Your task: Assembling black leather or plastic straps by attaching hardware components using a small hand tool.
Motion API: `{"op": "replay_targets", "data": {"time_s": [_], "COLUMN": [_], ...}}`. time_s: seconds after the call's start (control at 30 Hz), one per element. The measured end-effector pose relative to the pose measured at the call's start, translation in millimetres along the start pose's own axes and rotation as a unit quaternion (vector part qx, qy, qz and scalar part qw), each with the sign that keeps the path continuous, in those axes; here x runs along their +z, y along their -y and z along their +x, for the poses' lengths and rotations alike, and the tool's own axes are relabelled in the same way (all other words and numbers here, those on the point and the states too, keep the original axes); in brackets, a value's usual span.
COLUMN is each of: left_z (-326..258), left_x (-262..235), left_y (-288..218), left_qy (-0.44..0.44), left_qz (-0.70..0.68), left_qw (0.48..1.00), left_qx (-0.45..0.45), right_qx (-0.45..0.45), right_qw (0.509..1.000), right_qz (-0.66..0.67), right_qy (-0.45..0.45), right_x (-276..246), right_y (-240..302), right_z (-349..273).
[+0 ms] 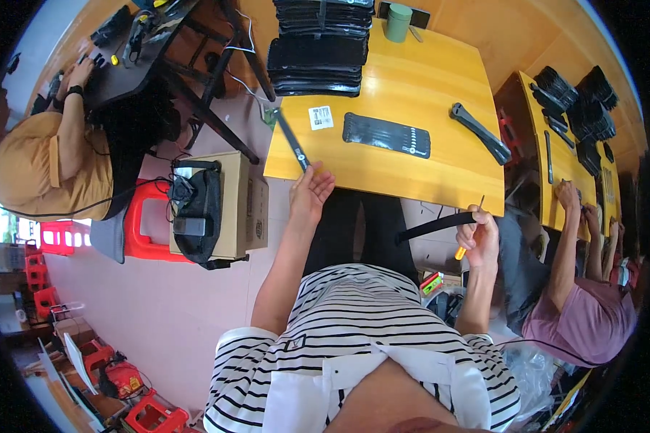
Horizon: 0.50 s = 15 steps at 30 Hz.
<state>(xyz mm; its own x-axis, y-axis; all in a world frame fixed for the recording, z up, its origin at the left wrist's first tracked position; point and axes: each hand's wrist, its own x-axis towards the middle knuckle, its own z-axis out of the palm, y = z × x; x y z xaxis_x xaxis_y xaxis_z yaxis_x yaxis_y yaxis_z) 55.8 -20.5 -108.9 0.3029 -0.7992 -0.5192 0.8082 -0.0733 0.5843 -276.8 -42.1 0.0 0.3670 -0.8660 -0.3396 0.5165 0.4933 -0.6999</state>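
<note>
I see my right hand (479, 234) closed around a black strap (435, 226) and a yellow-handled tool (461, 251), just below the near edge of the yellow table (404, 94). My left hand (310, 193) is spread open, fingertips touching a thin black bar (291, 139) overhanging the table's near left corner. On the table lie a black pouch (386, 135) and a black wrench (480, 133), well apart. A cardboard box (240, 206) stands left of the table.

We wear a short-sleeved shirt (354, 325) with narrow black and white horizontal stripes, its sleeve cuffs plain white. A small dark patch sits on the chest, and broad plain white panels run across the lower front. Our forearms and both hands are bare.
</note>
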Motion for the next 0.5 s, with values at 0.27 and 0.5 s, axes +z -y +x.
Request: {"op": "replay_targets", "data": {"time_s": [0.27, 0.5], "left_z": [-4.1, -20.8], "left_x": [-0.9, 18.4], "left_y": [6.7, -18.6], "left_qy": [-0.006, 0.037], "left_qz": [0.031, 0.154], "left_qw": [0.999, 0.967], "left_qx": [-0.039, -0.199], "right_qx": [0.002, -0.015], "right_qw": [1.000, 0.997], "right_qz": [0.010, 0.015], "right_qy": [0.017, -0.072], "right_x": [-4.0, 4.7], "right_y": [-2.5, 1.8], "right_z": [1.4, -6.6]}}
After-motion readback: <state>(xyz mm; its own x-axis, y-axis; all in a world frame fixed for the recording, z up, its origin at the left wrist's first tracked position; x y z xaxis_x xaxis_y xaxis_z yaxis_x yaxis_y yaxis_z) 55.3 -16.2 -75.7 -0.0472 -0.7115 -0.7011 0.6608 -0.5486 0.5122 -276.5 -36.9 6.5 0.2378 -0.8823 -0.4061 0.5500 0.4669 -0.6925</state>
